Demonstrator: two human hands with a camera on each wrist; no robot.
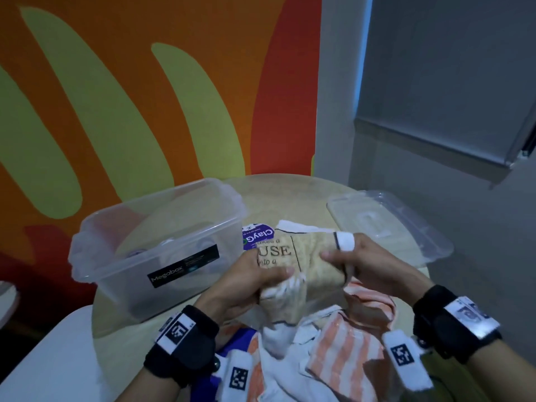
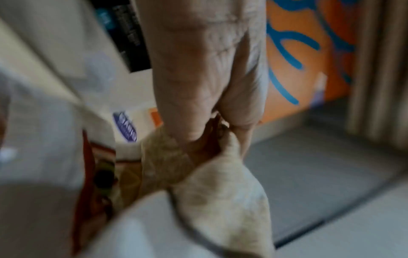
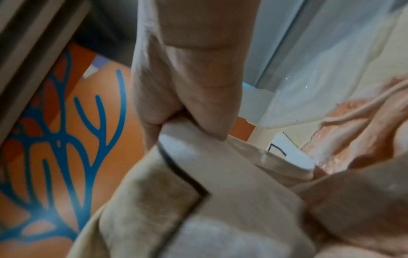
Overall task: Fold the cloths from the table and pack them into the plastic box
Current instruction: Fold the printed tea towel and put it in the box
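Observation:
A beige waffle cloth [image 1: 311, 261] with printed letters "USE" is held above the round table [image 1: 290, 192]. My left hand [image 1: 262, 275] grips its left edge, thumb on top. Its right edge is pinched by my right hand [image 1: 345, 256], where a white hem folds over the fingers. In the left wrist view my left hand [image 2: 212, 132] pinches the beige cloth [image 2: 223, 195]. The right wrist view shows my right hand [image 3: 187, 129] holding the beige cloth [image 3: 187, 200] at its white hem. A clear plastic box [image 1: 150, 253] stands open to the left.
Below my hands lies a heap of cloths, among them an orange-and-white striped cloth [image 1: 342, 355]. The clear lid [image 1: 388, 224] lies at the table's right. A purple label [image 1: 258, 236] sits on the table behind the beige cloth. An orange and green wall stands behind.

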